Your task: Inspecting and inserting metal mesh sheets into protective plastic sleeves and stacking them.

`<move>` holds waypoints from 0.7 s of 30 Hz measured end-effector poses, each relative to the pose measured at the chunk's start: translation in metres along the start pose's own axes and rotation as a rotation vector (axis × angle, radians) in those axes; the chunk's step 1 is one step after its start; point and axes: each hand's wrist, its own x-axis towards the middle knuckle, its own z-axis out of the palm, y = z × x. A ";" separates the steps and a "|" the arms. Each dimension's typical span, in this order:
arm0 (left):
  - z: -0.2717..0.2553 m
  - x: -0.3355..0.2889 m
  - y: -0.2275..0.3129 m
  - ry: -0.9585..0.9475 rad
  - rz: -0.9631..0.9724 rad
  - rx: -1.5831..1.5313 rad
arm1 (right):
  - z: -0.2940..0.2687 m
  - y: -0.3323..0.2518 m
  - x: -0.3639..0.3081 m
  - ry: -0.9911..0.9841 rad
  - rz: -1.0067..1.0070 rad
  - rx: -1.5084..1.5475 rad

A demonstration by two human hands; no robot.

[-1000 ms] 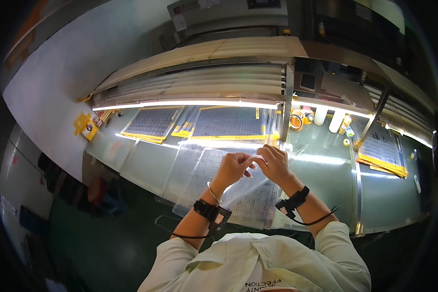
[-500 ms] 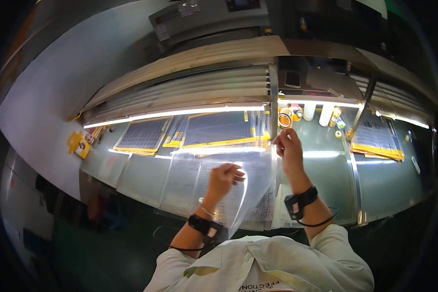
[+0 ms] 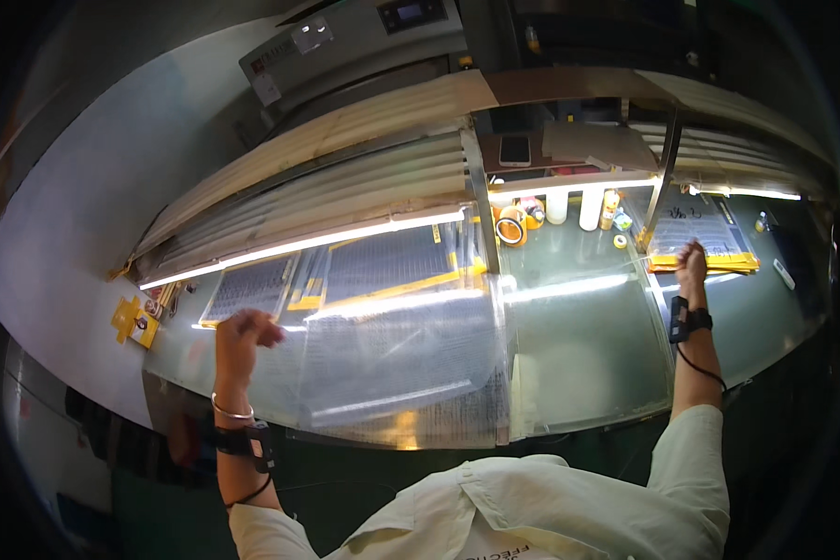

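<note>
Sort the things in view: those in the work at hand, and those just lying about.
Likely in the work:
clear sheet, nearest the left hand
printed sheet beneath it
yellow-edged stack, by the right hand

Likely lying about:
phone
orange roll
white cylinder

Yellow-edged dark sheet (image 3: 387,261); green tabletop (image 3: 588,350); pale shirt (image 3: 560,499).

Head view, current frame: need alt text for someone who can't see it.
Left hand, blurred, and right hand spread wide apart over a green worktable, with a clear sheet between them. The right is by a yellow-edged stack; dark panel and lit tube sit behind the sheet.
</note>
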 end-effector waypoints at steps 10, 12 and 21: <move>-0.040 0.029 0.147 0.140 0.372 0.039 | 0.039 -0.023 -0.168 -0.407 -0.552 -0.794; -0.046 0.034 0.167 0.133 0.445 0.004 | 0.076 0.015 -0.226 -0.378 -0.065 -0.464; -0.159 0.000 0.149 0.401 0.338 -0.306 | 0.111 0.232 -0.317 -0.524 1.128 -0.118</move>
